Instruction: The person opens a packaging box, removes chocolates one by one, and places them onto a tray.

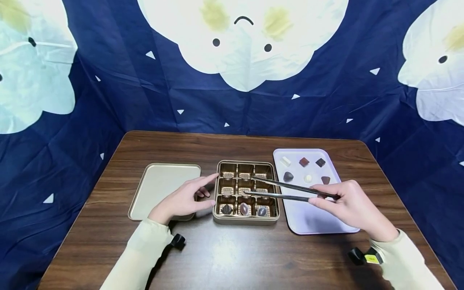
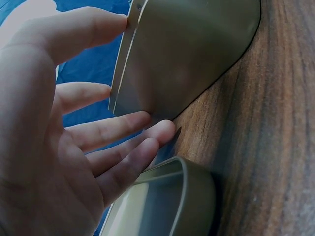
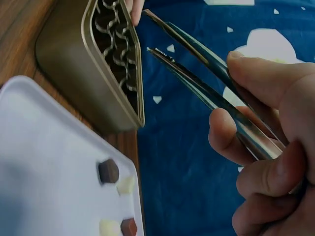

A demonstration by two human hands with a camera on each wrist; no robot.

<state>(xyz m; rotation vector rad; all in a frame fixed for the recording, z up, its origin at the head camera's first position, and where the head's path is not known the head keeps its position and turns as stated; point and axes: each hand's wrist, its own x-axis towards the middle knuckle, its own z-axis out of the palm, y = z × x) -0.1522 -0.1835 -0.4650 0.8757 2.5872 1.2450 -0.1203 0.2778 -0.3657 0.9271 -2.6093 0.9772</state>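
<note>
tongs point(image 1: 290, 191) pinched in right hand point(image 1: 353, 207), left hand point(image 1: 183, 199) flat-fingered against chocolate box point(image 1: 246, 219)

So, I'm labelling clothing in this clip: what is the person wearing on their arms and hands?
Both hands, the left hand and the right hand, are bare, with no gloves. Long pale cream sleeves reach both wrists. Each wrist carries a small black device; the one at the right has a yellow mark.

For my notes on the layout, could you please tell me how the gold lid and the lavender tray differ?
The gold lid lies left of the chocolate box and carries nothing; the lavender tray lies right of it and carries six chocolates. The left hand rests over the lid's edge; the right hand holds tongs above the tray. Both lie flat on the table.
</note>
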